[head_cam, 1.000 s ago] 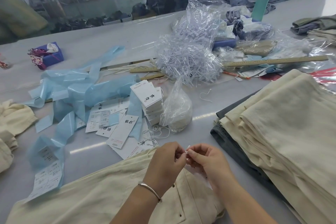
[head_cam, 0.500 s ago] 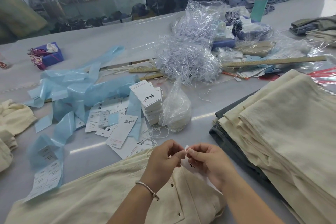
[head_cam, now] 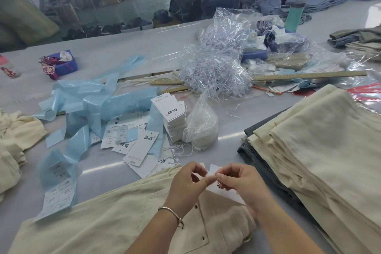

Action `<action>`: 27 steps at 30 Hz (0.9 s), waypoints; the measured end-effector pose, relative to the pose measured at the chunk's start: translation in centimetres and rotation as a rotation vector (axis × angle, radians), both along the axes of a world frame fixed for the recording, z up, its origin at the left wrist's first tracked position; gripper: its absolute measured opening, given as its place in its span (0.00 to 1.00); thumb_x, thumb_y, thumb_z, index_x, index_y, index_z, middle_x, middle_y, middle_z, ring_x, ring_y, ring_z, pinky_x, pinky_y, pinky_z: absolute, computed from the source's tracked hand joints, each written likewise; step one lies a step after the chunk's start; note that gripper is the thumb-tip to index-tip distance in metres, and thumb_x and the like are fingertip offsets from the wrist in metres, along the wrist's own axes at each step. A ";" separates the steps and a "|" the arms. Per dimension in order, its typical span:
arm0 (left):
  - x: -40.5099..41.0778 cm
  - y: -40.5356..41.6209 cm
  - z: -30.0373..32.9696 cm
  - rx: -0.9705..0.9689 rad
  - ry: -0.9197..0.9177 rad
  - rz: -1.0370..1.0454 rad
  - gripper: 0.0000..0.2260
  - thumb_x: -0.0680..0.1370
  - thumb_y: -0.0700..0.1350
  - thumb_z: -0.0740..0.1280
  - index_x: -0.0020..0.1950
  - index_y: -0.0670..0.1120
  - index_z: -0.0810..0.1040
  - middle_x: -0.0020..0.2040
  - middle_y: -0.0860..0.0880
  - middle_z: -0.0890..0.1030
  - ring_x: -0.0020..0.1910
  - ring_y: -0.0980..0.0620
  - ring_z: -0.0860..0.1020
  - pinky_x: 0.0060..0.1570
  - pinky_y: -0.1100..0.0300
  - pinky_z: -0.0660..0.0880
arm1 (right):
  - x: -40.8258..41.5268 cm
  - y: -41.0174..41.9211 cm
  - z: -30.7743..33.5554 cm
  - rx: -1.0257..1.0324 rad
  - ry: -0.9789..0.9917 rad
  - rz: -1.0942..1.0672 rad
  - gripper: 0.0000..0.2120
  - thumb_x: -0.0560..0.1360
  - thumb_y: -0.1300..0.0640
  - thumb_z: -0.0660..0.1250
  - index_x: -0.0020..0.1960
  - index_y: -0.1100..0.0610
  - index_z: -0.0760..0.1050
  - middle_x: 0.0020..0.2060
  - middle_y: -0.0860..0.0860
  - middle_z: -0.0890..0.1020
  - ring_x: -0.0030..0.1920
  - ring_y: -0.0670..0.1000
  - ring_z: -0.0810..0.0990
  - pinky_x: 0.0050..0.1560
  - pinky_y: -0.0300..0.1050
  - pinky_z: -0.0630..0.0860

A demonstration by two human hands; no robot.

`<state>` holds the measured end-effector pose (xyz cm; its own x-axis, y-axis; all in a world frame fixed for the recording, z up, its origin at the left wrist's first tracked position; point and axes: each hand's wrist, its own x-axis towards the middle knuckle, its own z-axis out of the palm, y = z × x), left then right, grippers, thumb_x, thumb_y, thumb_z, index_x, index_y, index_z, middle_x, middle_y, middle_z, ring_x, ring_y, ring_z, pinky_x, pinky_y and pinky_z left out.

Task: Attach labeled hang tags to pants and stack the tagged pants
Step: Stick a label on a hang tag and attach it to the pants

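Cream pants (head_cam: 107, 218) lie flat across the table's near edge, buttoned fly under my hands. My left hand (head_cam: 188, 183) and my right hand (head_cam: 241, 181) meet above the waistband, both pinching a white hang tag (head_cam: 223, 193) with black characters; whether a string is held too I cannot tell. A stack of white hang tags (head_cam: 172, 113) stands mid-table, with loose tags (head_cam: 142, 146) and white strings (head_cam: 177, 150) scattered beside it. A tall pile of folded cream pants (head_cam: 321, 150) sits at the right.
Light blue plastic strips (head_cam: 92, 103) litter the left. A clear bag of plastic fasteners (head_cam: 214, 64) and a small bag of string (head_cam: 203, 128) lie behind the tags. Wooden rulers (head_cam: 309, 75), a teal bottle (head_cam: 294, 14), a purple tissue box (head_cam: 61, 64), more cream cloth (head_cam: 14, 140) far left.
My hands have drawn slightly apart and the white tag shows more between them, its lower end now lying on the pants' waistband.
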<state>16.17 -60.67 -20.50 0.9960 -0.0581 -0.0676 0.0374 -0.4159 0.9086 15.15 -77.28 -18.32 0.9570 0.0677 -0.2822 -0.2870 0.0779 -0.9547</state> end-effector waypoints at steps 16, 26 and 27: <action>-6.8 15.9 -4.4 0.793 0.153 0.372 0.24 0.70 0.60 0.71 0.63 0.57 0.72 0.66 0.57 0.72 0.67 0.51 0.68 0.66 0.56 0.64 | -6.0 1.6 -4.1 -1.360 0.059 0.193 0.34 0.66 0.25 0.60 0.60 0.48 0.65 0.58 0.46 0.69 0.61 0.49 0.68 0.55 0.45 0.71; -13.7 27.9 -5.2 0.805 0.365 0.862 0.46 0.57 0.70 0.75 0.67 0.44 0.71 0.64 0.37 0.72 0.60 0.38 0.72 0.64 0.44 0.67 | -7.4 4.0 -4.0 -1.264 0.266 0.134 0.49 0.57 0.25 0.68 0.65 0.57 0.61 0.63 0.51 0.73 0.63 0.53 0.73 0.57 0.48 0.73; -14.5 28.6 -5.3 0.792 0.357 0.903 0.48 0.57 0.68 0.76 0.68 0.42 0.69 0.64 0.35 0.70 0.60 0.37 0.70 0.64 0.43 0.65 | -7.4 4.3 -3.7 -1.263 0.291 0.136 0.47 0.57 0.26 0.69 0.62 0.56 0.62 0.60 0.50 0.75 0.61 0.52 0.75 0.55 0.47 0.72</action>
<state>1.68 -32.10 -25.82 0.5781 0.8147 -0.0459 0.7856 -0.5404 0.3014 7.72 -72.96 -22.04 0.8566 -0.3044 -0.4165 -0.4292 -0.8685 -0.2480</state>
